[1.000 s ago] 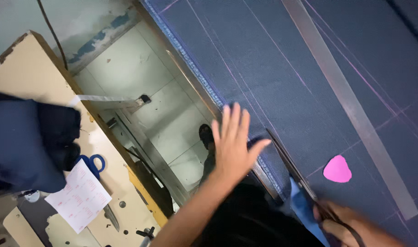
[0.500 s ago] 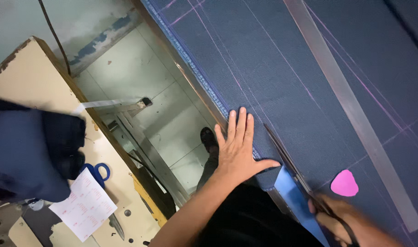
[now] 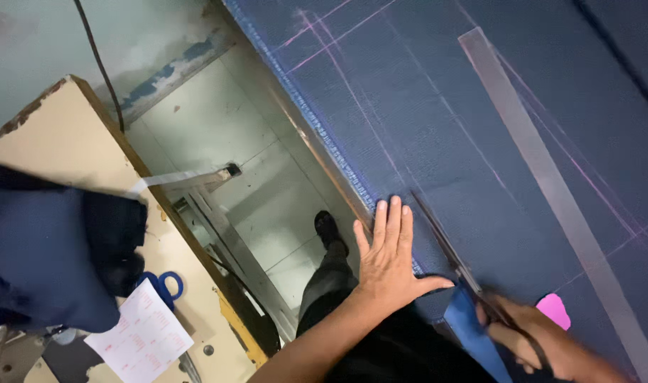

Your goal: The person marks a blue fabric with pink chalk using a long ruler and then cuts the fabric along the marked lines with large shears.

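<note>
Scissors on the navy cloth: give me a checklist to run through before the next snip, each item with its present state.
1. Left hand flat on the navy cloth, beside the cut: ok.
2. Left fingers apart from the scissors: ok.
3. Right hand has its grip on the handles: ok.
4. Blades on a pink chalk line: cannot tell, blurred.
5. Long ruler off the cutting path: ok.
6. Pink chalk clear of the blades: ok.
</note>
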